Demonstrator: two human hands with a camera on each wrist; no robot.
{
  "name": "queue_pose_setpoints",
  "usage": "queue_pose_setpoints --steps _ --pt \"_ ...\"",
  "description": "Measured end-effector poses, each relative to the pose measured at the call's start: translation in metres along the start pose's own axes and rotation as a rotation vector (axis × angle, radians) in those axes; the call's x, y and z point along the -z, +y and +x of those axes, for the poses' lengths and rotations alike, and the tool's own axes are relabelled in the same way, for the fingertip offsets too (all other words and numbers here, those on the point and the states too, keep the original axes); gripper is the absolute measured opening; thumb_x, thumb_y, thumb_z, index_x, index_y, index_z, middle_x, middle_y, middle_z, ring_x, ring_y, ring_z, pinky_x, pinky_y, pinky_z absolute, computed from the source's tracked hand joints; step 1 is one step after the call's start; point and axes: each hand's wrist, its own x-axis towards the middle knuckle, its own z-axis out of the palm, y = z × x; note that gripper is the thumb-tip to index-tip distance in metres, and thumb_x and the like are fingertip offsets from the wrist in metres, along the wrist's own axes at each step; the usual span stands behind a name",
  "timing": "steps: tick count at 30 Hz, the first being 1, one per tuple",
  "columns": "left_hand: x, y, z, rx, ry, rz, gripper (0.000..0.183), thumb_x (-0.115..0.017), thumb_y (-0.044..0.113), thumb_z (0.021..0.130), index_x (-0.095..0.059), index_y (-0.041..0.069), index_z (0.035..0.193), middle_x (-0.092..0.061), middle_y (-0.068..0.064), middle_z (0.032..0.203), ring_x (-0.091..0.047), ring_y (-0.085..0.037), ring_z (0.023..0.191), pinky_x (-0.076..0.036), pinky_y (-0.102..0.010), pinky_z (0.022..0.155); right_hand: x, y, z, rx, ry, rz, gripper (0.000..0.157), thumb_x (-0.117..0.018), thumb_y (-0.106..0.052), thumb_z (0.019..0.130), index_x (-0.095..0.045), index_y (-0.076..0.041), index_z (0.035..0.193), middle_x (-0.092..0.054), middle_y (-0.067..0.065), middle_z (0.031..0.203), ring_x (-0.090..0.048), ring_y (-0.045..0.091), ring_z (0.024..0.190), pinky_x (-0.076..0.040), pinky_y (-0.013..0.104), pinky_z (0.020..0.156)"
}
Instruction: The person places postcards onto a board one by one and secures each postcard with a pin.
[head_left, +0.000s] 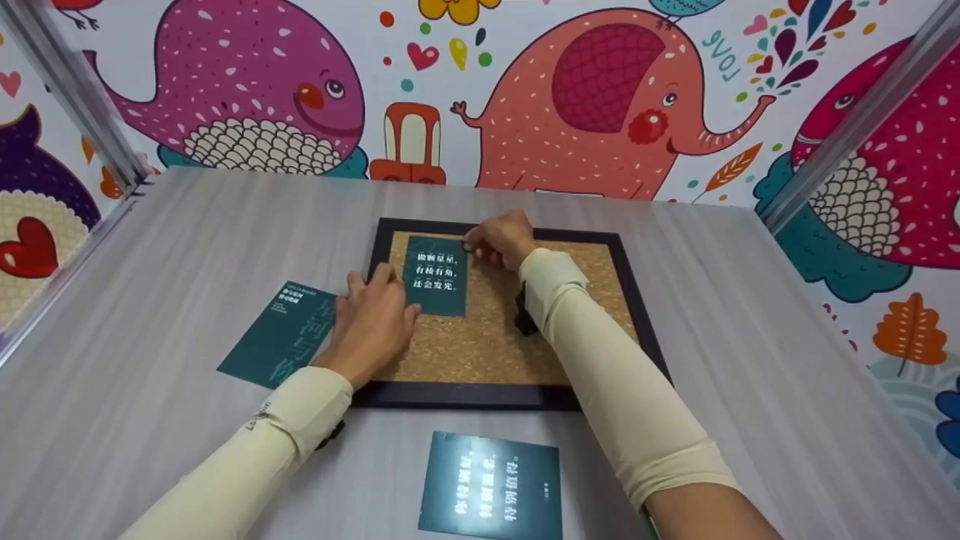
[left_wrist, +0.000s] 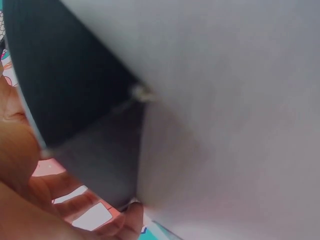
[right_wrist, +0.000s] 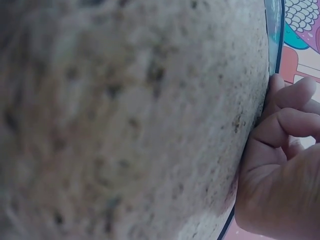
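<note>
A dark green card with white lettering lies on the upper left of a black-framed cork board. My right hand bends over the board, its curled fingers pinching at the card's upper right corner. The right wrist view has the same fingers close against the cork. Resting over the board's left edge, my left hand has its fingers stretched forward and its thumb beside the card's lower left. Fingertips of that hand show by the black frame in the left wrist view.
A second green card lies on the table left of the board, partly behind my left hand. Another green card is in front of the board. The grey table meets a wall printed with cartoon animals.
</note>
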Motion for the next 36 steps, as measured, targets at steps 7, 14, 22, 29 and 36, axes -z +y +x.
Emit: queue_pose_setpoints --steps 7,14,22,29,36 --pt "-0.0002 0.0007 0.0006 -0.009 0.0 0.004 0.031 -0.07 0.023 0.11 -0.077 -0.007 0.115 -0.054 -0.021 0.153 -0.049 -0.051 0.13 -0.047 -0.072 0.102 0.0011 0.0002 0.0012 -0.005 -0.004 -0.004 0.01 -0.075 -0.004 0.101 -0.082 -0.001 0.094 -0.072 0.007 0.079 -0.057 0.011 0.058 -0.043 0.023 0.053" --pt "-0.0007 0.0011 0.0016 -0.02 0.007 0.001 0.03 -0.071 0.023 0.109 -0.077 -0.006 0.112 -0.055 -0.021 0.152 -0.049 -0.052 0.129 -0.047 -0.072 0.1 -0.0018 0.0001 0.0026 -0.008 0.032 -0.038 0.013 -0.075 -0.004 0.101 -0.081 -0.003 0.09 -0.07 0.007 0.078 -0.056 0.013 0.06 -0.044 0.025 0.054" --pt "-0.0003 0.0009 0.0006 -0.027 0.017 -0.003 0.028 -0.07 0.023 0.109 -0.077 -0.004 0.104 -0.055 -0.021 0.152 -0.049 -0.051 0.126 -0.048 -0.07 0.098 -0.0068 0.0013 0.0067 0.035 0.047 -0.133 0.02 -0.077 -0.005 0.099 -0.075 -0.005 0.079 -0.068 0.006 0.071 -0.054 0.014 0.055 -0.042 0.027 0.049" --pt "-0.0011 0.0008 0.0005 -0.03 0.022 -0.016 0.028 -0.07 0.022 0.109 -0.077 -0.005 0.106 -0.056 -0.021 0.151 -0.048 -0.051 0.126 -0.047 -0.07 0.099 -0.0046 0.0014 0.0048 0.089 0.036 -0.211 0.021 -0.077 -0.006 0.1 -0.074 -0.005 0.078 -0.067 0.006 0.072 -0.056 0.016 0.057 -0.044 0.029 0.051" --pt "0.0003 -0.0005 -0.0005 -0.003 0.012 -0.022 0.03 -0.071 0.022 0.109 -0.077 -0.007 0.113 -0.054 -0.021 0.155 -0.048 -0.05 0.128 -0.047 -0.07 0.1 -0.0066 0.0025 -0.0011 0.277 0.034 -0.469 0.022 -0.077 -0.013 0.104 -0.078 -0.007 0.083 -0.071 0.006 0.076 -0.062 0.018 0.066 -0.051 0.031 0.058"
